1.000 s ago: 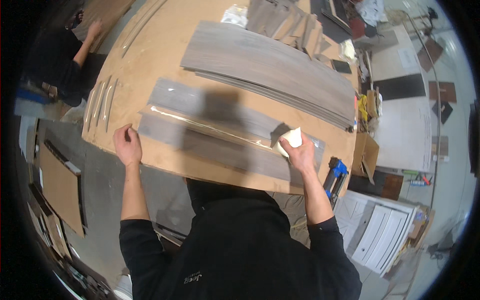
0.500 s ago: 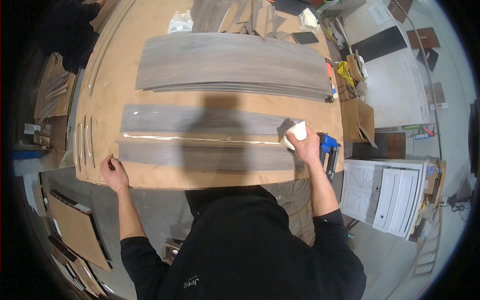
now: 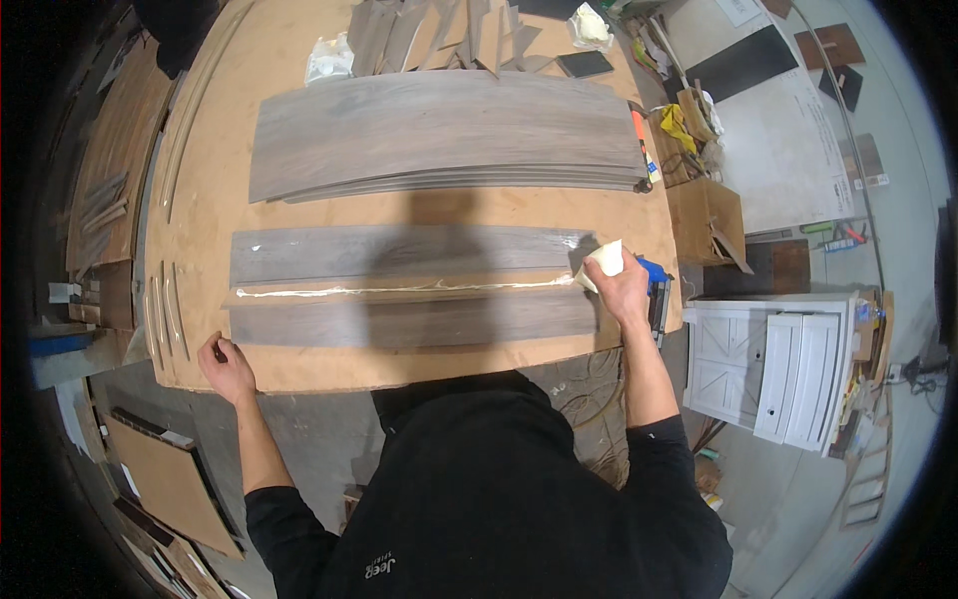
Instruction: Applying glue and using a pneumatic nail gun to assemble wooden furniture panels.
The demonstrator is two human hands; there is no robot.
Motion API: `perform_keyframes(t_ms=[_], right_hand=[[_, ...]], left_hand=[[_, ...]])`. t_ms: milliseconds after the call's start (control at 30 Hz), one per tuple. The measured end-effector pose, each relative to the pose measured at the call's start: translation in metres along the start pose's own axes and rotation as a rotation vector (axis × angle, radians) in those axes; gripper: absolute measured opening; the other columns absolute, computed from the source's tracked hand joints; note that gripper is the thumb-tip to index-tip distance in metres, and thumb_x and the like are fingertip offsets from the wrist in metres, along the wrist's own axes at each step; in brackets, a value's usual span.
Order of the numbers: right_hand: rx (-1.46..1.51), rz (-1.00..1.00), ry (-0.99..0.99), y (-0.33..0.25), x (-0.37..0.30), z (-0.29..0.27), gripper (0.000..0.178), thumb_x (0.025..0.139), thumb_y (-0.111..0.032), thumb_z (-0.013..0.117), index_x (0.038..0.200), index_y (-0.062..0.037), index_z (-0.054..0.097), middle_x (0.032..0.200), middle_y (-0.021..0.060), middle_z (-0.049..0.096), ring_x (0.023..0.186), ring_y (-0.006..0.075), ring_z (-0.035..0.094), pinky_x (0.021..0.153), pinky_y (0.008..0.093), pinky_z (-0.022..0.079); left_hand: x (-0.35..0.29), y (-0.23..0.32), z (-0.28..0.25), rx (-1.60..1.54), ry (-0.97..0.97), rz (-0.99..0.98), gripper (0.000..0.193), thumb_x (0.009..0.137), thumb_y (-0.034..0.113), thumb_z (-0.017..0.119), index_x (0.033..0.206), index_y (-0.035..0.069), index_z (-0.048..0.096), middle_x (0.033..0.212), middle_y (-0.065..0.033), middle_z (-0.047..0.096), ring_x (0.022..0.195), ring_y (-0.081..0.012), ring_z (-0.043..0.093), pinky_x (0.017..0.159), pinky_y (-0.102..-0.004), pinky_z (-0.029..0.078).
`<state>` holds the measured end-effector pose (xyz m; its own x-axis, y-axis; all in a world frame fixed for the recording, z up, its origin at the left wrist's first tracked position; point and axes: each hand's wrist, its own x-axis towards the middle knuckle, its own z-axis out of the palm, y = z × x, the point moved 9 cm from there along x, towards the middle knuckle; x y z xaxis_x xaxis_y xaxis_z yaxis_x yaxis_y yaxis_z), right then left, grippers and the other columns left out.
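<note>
My right hand is wrapped round a soft white glue bag, its narrow end pointing down-left at the right end of a glue line. The white line runs along a tan gap between a far grey wood-look plank and a near grey plank. At the table's front left corner my left hand has its fingers curled, just off the near plank's end; what they hold, if anything, is hidden. Partly behind my right hand lies a blue and black nail gun.
Beyond the planks sits a stack of wider grey boards, with offcuts behind it. Thin trim strips lie at the left of the tan table. A cardboard box and white cabinet stand right.
The glue line has grown a little to the right as my right hand moved right with the glue bag. My left hand has stayed at the table corner. The view has shifted slightly.
</note>
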<state>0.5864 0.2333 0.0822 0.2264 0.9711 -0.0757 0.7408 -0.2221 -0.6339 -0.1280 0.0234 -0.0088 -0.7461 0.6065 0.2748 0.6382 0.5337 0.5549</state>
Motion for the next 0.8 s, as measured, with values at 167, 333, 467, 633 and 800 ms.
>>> perform_keyframes(t_ms=[167,333,467,633,800], right_hand=[[-0.143,-0.125,0.049,-0.008,-0.006,-0.010,0.034,0.084,-0.024,0.082,0.105,-0.0005,0.071,0.095,0.0138,0.076,0.087,0.0237,0.073,0.079,0.0365,0.055],[0.554,0.199,0.222,0.028,-0.015,-0.022,0.031,0.093,-0.027,0.075,0.108,-0.0018,0.067,0.094,0.0076,0.073,0.079,0.0181,0.069,0.069,0.0316,0.054],[1.676,0.318,-0.181,0.005,-0.023,0.038,0.040,0.106,-0.044,0.049,0.121,-0.0102,0.063,0.095,0.0066,0.070,0.071,0.0146,0.064,0.057,0.0272,0.047],[2.123,0.287,-0.533,-0.040,-0.065,0.100,0.058,0.107,-0.050,0.039,0.153,-0.0157,0.045,0.138,0.0129,0.060,0.077,0.0152,0.061,0.066,0.0354,0.049],[1.647,0.674,-0.218,-0.091,-0.095,0.188,0.047,0.101,-0.062,0.049,0.105,-0.0184,0.065,0.082,0.0018,0.065,0.046,0.0116,0.050,0.036,0.0267,0.038]], left_hand=[[0.001,0.005,0.001,0.013,-0.011,-0.004,0.025,0.099,0.020,0.059,0.115,0.003,0.068,0.111,-0.0128,0.064,0.102,-0.0290,0.059,0.091,-0.0391,0.048],[0.006,0.007,0.001,0.060,-0.019,0.030,0.025,0.099,0.019,0.059,0.116,0.003,0.067,0.109,-0.0125,0.064,0.101,-0.0290,0.059,0.089,-0.0395,0.048],[0.004,0.005,-0.021,0.016,0.031,0.025,0.025,0.100,0.018,0.059,0.117,0.002,0.067,0.106,-0.0145,0.066,0.098,-0.0290,0.061,0.089,-0.0401,0.050],[0.009,-0.010,0.002,-0.366,0.017,-0.117,0.018,0.099,0.012,0.062,0.114,0.003,0.068,0.101,-0.0128,0.067,0.091,-0.0259,0.064,0.080,-0.0364,0.052],[0.097,0.056,-0.011,-0.403,-0.052,0.120,0.016,0.096,0.011,0.067,0.111,0.006,0.070,0.102,-0.0134,0.068,0.093,-0.0303,0.065,0.083,-0.0378,0.053]])
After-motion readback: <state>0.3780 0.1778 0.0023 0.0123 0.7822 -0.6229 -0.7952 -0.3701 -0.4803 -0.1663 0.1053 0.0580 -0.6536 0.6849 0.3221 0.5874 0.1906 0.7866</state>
